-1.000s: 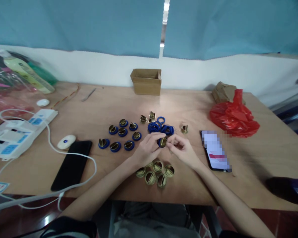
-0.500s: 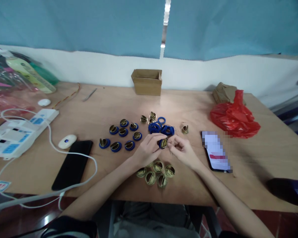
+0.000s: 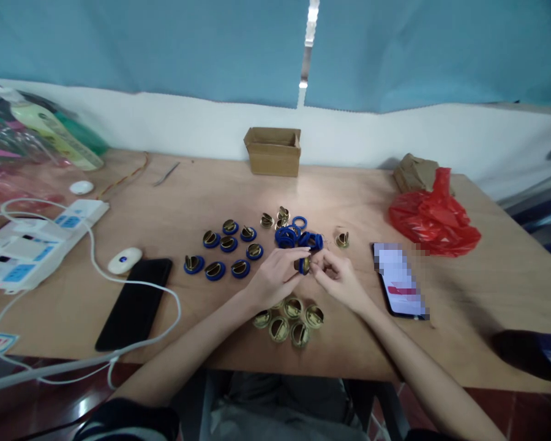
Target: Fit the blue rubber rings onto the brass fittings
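My left hand [image 3: 275, 277] pinches a round brass-coloured fitting with a blue ring [image 3: 305, 264] between thumb and fingers, tilted nearly on edge. Close against its right side is my right hand [image 3: 337, 277], fingers closed together; whatever is at the fingertips is too small to make out. Just beyond the hands lies a pile of blue rings [image 3: 288, 235]. Several brass fittings seated in blue rings [image 3: 228, 244] stand to the left. Nearer my body, brass fittings without rings [image 3: 279, 329] are grouped, partly behind my left wrist. A lone brass fitting [image 3: 342, 239] sits beyond my right hand.
A small open cardboard box [image 3: 274, 158] stands by the wall. On the right are a red plastic bag [image 3: 434, 219], a lit phone [image 3: 400, 285] and a dark bottle [image 3: 532, 355]. A black phone [image 3: 135, 303], white cable [image 3: 180, 312] and power strip [image 3: 41, 248] occupy the left.
The held fitting has turned from facing up towards me to nearly edge-on, facing right. Both hands stay in almost the same place.
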`<state>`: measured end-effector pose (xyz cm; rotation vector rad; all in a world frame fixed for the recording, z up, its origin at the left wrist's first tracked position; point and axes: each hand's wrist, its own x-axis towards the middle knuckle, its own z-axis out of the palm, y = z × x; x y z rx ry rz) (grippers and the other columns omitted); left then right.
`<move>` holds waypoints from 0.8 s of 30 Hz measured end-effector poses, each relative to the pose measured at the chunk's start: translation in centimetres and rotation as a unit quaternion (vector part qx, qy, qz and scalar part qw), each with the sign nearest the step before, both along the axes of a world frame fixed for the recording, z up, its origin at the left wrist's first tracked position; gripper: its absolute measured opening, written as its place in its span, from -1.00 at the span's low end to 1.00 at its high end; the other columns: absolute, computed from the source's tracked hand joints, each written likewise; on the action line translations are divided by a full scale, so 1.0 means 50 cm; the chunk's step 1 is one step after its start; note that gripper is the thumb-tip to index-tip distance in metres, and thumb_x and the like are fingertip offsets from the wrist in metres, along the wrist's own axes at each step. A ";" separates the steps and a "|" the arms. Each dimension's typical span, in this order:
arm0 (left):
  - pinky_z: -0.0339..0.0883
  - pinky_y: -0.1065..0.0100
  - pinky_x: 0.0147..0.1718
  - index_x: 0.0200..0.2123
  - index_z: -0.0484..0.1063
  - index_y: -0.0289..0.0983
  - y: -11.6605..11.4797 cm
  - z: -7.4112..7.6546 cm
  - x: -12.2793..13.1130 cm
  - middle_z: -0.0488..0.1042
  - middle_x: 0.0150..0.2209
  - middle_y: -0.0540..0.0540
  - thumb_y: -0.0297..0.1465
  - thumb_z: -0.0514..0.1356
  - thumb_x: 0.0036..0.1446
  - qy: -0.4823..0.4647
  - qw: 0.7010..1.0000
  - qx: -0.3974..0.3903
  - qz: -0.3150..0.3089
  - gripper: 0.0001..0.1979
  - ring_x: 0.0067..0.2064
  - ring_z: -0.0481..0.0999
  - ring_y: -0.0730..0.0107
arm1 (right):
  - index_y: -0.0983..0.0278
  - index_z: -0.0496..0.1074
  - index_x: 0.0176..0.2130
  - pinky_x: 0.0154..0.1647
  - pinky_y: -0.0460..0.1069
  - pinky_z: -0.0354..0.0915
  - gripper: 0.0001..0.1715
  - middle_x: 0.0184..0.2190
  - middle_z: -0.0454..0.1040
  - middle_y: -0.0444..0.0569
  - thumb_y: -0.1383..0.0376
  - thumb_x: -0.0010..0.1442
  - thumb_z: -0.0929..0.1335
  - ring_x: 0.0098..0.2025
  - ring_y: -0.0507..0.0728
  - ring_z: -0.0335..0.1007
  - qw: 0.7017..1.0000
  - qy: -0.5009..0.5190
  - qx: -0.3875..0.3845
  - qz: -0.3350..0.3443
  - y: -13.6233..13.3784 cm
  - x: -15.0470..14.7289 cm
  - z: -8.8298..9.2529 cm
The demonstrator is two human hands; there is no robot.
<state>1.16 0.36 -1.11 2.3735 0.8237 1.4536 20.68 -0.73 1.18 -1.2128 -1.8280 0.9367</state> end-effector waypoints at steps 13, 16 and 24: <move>0.52 0.18 0.02 0.13 0.35 -0.27 -0.002 0.002 0.000 0.59 0.03 -0.25 -0.53 0.29 0.23 0.004 1.000 0.011 -0.015 -0.59 0.08 0.60 0.21 | 0.20 0.28 -0.31 -0.55 -0.08 0.09 -0.81 -0.55 0.30 -0.22 0.22 0.23 0.39 -0.55 0.00 0.19 0.999 0.053 -0.003 -0.012 0.004 -0.001 -0.006; 0.52 0.18 0.01 0.11 0.35 -0.29 -0.002 0.001 0.000 0.59 0.04 -0.27 -0.52 0.29 0.24 -0.001 1.000 0.022 -0.021 -0.61 0.07 0.60 0.21 | 0.19 0.24 -0.37 -0.53 -0.08 0.09 -0.76 -0.55 0.28 -0.22 0.21 0.21 0.40 -0.54 0.00 0.17 0.998 0.062 0.001 -0.019 0.006 -0.001 -0.002; 0.54 0.18 -0.04 0.08 0.43 -0.25 -0.001 0.008 0.002 0.58 0.00 -0.24 -0.45 0.33 0.22 -0.004 0.998 0.069 -0.009 -0.64 -0.02 0.60 0.23 | 0.20 0.24 -0.44 -0.52 -0.08 0.06 -0.68 -0.56 0.22 -0.23 0.20 0.20 0.43 -0.53 -0.01 0.11 0.997 0.070 0.015 -0.012 0.009 0.001 0.000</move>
